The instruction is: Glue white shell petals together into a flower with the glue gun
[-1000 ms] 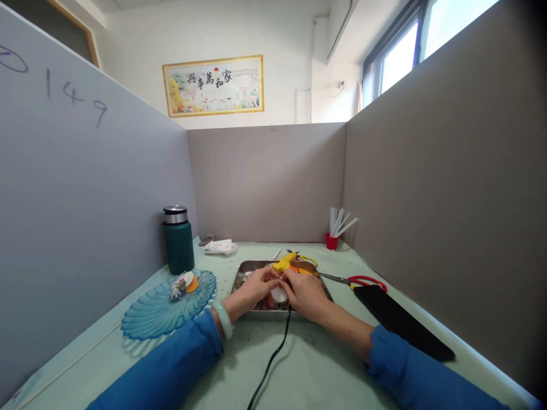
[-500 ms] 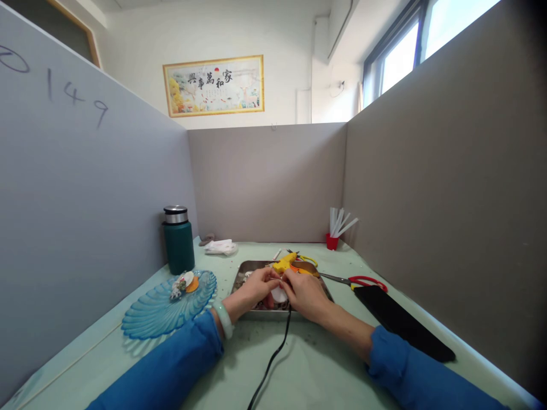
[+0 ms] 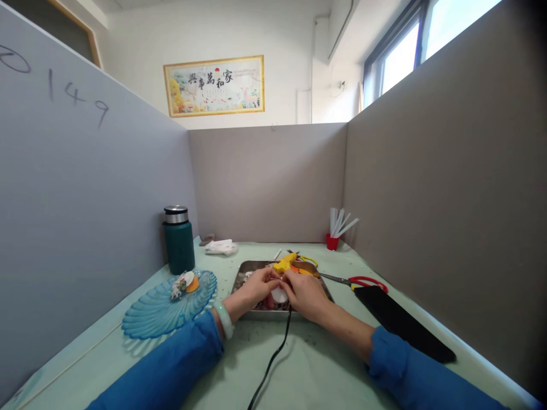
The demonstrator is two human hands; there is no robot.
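Over a metal tray (image 3: 244,267), my left hand (image 3: 258,286) and my right hand (image 3: 304,293) meet with their fingertips pinched together. Whatever lies between the fingertips is too small to make out. Just below them a white, shell-like piece (image 3: 280,295) shows inside the tray, among small pieces partly hidden by my hands. A yellow glue gun (image 3: 285,262) rests at the tray's back, right behind my fingers. Its black cord (image 3: 277,352) runs out from under my right hand toward me.
A blue glass plate (image 3: 154,312) with small shells stands left, before a green bottle (image 3: 178,245). On the right lie red-handled scissors (image 3: 368,281) and a black flat object (image 3: 401,322). A red cup (image 3: 332,242) of white sticks stands at the back. Grey partitions (image 3: 269,185) enclose the table.
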